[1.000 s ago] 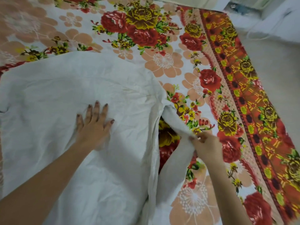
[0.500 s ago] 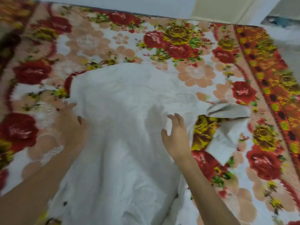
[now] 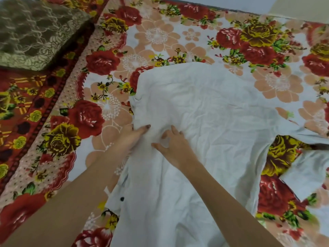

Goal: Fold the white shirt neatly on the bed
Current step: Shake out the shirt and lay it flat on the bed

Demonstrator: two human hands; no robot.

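Observation:
The white shirt (image 3: 204,122) lies spread on the floral bed sheet (image 3: 156,38), wrinkled, its body running toward me. One sleeve (image 3: 306,173) bends off to the right. A dark button (image 3: 122,198) shows on the shirt's near left edge. My left hand (image 3: 132,137) rests at the shirt's left edge, fingers straight and reaching onto the cloth. My right hand (image 3: 171,147) presses on the shirt just beside it, thumb spread and fingers slightly bent. Neither hand clearly pinches any cloth.
A brown lace-patterned cushion (image 3: 35,31) sits at the far left corner of the bed. The sheet's red patterned border (image 3: 35,111) runs down the left side. A pale wall (image 3: 258,4) edges the far side of the bed.
My right hand let go of the sleeve and moved left across the shirt to sit beside my left hand. My view swung left, and the cushion came into sight.

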